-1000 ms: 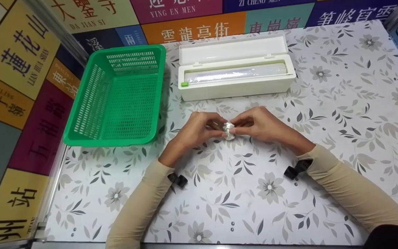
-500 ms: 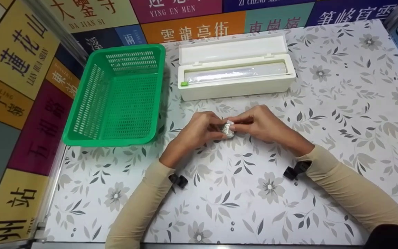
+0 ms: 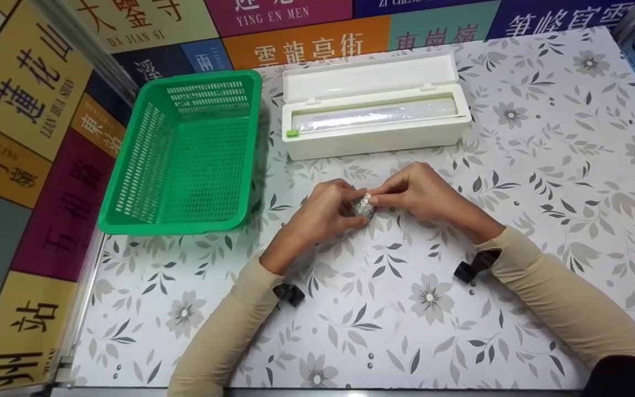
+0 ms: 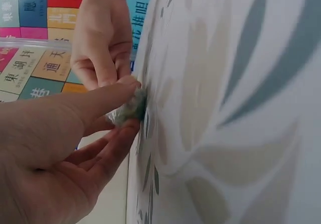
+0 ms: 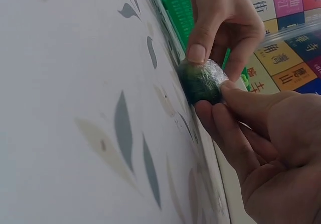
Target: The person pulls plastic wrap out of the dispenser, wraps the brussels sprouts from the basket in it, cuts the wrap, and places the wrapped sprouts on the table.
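Note:
A small round green thing wrapped in clear film (image 3: pixel 364 206) sits on the table between both hands; its kind is hidden by the shiny wrap. My left hand (image 3: pixel 326 212) holds it from the left between thumb and fingers. From the other side, my right hand (image 3: pixel 428 198) pinches its upper right edge. In the right wrist view the green bundle (image 5: pixel 203 81) shows wrinkled film, with the left thumb pressed on top. The left wrist view shows the bundle (image 4: pixel 128 108) partly covered by the left thumb and fingers.
Behind the hands stands a long white box (image 3: pixel 378 142) with its lid raised and a roll of cling film (image 3: pixel 372 114) inside. A green plastic basket (image 3: pixel 248 165) is at the left. Printed panels (image 3: pixel 306 49) border the flower-patterned table (image 3: pixel 372 331).
The left hand has shifted slightly right and turned, covering more of the bundle's left side. The right fingertips have moved a little up on it.

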`<control>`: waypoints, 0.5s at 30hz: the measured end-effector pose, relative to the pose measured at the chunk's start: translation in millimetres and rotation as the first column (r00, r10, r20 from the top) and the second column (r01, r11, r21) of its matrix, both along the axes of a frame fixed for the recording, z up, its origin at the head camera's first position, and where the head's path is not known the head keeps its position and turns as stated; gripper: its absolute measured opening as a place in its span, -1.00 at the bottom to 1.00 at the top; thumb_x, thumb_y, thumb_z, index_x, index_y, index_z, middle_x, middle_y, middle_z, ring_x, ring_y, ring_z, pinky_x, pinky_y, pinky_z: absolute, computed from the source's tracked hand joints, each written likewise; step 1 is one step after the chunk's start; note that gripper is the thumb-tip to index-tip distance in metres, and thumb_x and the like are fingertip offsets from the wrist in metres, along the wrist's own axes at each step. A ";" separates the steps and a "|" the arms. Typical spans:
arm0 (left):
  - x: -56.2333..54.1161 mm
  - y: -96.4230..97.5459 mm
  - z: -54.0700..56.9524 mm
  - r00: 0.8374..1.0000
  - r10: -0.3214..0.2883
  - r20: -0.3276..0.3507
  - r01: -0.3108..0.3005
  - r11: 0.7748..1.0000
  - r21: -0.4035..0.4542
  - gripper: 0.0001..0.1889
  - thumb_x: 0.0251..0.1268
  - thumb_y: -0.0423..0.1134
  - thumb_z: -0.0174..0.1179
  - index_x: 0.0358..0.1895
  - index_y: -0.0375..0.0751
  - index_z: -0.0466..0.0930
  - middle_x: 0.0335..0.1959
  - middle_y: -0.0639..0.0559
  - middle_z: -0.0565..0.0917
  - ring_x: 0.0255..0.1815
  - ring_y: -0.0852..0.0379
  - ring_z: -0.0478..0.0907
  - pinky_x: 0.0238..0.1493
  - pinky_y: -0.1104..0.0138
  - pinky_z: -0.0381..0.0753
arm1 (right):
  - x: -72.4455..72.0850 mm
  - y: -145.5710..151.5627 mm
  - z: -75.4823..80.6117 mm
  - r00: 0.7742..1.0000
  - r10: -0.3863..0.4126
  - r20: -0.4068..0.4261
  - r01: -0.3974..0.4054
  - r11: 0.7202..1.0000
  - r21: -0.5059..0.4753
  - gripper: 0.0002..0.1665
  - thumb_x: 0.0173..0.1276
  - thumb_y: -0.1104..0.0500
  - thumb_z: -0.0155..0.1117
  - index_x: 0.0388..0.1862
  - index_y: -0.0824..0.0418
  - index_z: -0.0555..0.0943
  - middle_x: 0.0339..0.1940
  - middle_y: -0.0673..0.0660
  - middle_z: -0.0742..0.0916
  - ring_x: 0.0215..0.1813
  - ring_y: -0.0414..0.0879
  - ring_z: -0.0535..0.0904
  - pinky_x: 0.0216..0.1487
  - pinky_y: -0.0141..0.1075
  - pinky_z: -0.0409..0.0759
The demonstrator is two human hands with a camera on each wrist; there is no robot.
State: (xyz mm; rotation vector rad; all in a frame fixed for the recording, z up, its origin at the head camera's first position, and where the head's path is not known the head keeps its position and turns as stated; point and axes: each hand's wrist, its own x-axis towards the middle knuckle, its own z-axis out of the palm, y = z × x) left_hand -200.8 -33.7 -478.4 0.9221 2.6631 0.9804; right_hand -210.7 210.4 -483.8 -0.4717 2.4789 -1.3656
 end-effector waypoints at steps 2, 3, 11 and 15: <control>3.7 4.1 -2.7 0.999 0.046 -0.023 -0.046 0.999 -0.001 -0.51 0.26 -0.23 0.54 0.27 -0.21 0.76 -0.08 -0.12 0.77 -0.18 0.07 0.68 -0.20 0.36 0.72 | -0.7 -0.4 1.5 0.999 0.041 -0.026 -0.041 0.999 0.006 -0.83 0.39 0.01 0.61 -0.07 -0.05 0.90 -0.12 0.01 0.92 -0.16 -0.14 0.82 -0.22 -0.45 0.69; 5.5 6.2 -4.1 0.997 0.069 -0.030 -0.069 0.998 0.002 -0.53 0.24 -0.24 0.52 0.23 -0.23 0.77 -0.09 -0.13 0.75 -0.18 0.07 0.66 -0.19 0.36 0.72 | -1.0 -0.2 2.3 0.997 0.067 -0.040 -0.066 0.998 0.013 -0.82 0.42 0.05 0.58 -0.03 -0.03 0.90 -0.10 0.02 0.92 -0.15 -0.12 0.82 -0.21 -0.45 0.70; 13.8 15.8 -9.8 0.990 0.141 -0.004 -0.141 0.990 0.001 -0.56 0.28 -0.22 0.49 0.12 -0.33 0.58 0.02 -0.21 0.64 -0.10 0.01 0.65 -0.07 0.28 0.77 | -2.6 1.9 1.2 0.986 0.131 -0.108 -0.123 0.990 0.073 -0.69 0.39 0.25 0.56 0.08 -0.01 0.86 0.03 0.04 0.90 0.06 -0.04 0.86 0.05 -0.49 0.71; 13.8 17.6 -11.2 0.988 0.157 0.004 -0.157 0.987 0.017 -0.61 0.29 -0.25 0.47 0.06 -0.32 0.56 0.01 -0.20 0.63 -0.11 0.02 0.64 -0.10 0.30 0.76 | -2.4 2.7 0.3 0.979 0.161 -0.128 -0.152 0.985 0.081 -0.70 0.44 0.25 0.53 0.10 0.01 0.86 0.03 0.04 0.90 0.07 -0.05 0.85 0.09 -0.48 0.71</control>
